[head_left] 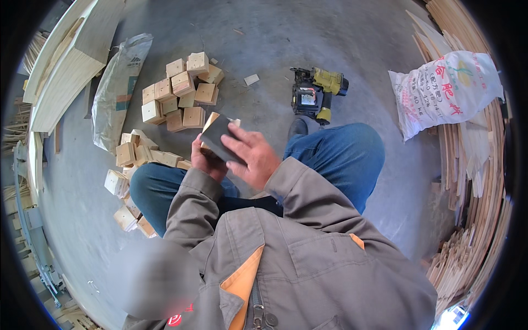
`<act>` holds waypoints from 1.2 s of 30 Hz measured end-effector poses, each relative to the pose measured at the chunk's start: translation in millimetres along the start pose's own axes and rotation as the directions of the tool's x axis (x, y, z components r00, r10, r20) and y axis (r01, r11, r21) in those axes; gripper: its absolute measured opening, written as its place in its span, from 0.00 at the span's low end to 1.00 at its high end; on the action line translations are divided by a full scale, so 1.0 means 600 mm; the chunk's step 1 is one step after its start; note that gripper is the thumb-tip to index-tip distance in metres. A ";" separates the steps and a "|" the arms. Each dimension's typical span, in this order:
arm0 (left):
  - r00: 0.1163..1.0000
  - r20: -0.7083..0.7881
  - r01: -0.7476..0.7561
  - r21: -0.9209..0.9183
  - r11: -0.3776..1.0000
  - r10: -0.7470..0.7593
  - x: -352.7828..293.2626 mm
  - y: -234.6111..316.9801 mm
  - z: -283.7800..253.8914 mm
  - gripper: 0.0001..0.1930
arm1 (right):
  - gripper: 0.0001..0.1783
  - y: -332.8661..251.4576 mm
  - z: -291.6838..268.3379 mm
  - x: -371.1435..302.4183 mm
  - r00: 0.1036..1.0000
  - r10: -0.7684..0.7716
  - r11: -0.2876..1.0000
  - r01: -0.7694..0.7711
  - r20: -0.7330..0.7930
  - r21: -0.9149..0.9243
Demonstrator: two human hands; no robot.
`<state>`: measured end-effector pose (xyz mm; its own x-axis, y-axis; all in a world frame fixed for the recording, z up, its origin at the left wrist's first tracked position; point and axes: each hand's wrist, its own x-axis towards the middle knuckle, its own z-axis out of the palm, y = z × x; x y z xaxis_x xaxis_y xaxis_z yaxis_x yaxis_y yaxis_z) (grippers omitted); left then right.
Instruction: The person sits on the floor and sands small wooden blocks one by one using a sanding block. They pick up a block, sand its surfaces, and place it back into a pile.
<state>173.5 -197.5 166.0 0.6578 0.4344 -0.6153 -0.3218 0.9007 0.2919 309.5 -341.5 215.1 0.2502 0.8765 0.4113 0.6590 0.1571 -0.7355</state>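
Observation:
Between my hands, above my lap, a small wooden block (210, 121) is held tilted, its dark, flat face (219, 141) turned up. My left hand (205, 160) is closed around the block's lower left side. From the right, my right hand (254, 158) grips it, with fingers pressed across the dark face and its upper right edge. A small pale bit shows by the right fingertips, too small to make out. Just beyond my left hand, several stacked wooden blocks (182, 84) stand on the floor. More loose wooden blocks (126, 154) lie beside my left knee.
A yellow-and-black nail gun (328, 81) lies on the floor (258, 33) beyond my right knee. At the right, a white printed sack (446, 91) rests against long wooden strips (477, 220). A crumpled sack (116, 93) and stacked boards (74, 69) stand at the left.

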 end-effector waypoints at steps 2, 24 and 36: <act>0.998 -0.013 0.056 0.074 0.996 -0.055 -0.013 -0.006 0.016 0.29 | 0.35 0.021 0.000 0.015 0.991 0.098 0.992 -0.104 -0.090 -0.065; 0.986 0.125 0.097 0.113 0.989 -0.111 -0.025 -0.006 0.026 0.33 | 0.34 0.090 -0.014 0.013 0.909 0.299 0.944 -0.327 -0.289 -0.052; 0.990 0.119 0.064 0.059 0.996 -0.071 -0.036 0.003 0.050 0.32 | 0.33 0.061 -0.057 0.007 0.779 0.608 0.607 -0.332 -0.153 0.722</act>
<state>179.3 -205.1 201.6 0.7550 0.3674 -0.5432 -0.2380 0.9254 0.2950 359.0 -347.5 208.1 0.7040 0.7088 -0.0442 -0.1954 0.1334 -0.9716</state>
